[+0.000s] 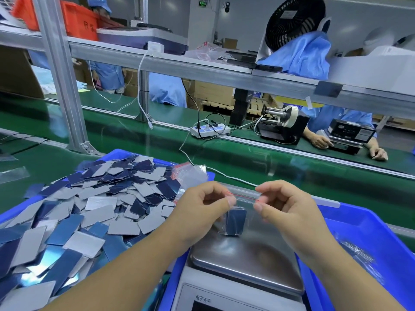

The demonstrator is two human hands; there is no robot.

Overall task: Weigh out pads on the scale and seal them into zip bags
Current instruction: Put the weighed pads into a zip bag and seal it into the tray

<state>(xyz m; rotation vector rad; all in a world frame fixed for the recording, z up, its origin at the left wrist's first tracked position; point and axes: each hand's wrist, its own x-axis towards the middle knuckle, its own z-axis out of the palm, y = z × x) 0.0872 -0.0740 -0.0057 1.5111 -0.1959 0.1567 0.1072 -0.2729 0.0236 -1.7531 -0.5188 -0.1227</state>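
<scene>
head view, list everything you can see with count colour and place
zip bag: one, clear with a red zip line, held above the scale pan, dark blue pads inside
pads: a large heap, grey and dark blue, in the left bin
left bin: one, blue, left of the scale
spare bags: a small bunch, clear with red lines, on the back of the heap
scale: one, steel pan on a white body, bottom centre
right bin: one, blue, right of the scale, clear bags inside
power strip: one, white, on the green belt
fan: one, black, upper shelf
left hand: pinches the bag's left top edge
right hand: pinches its right top edge
</scene>
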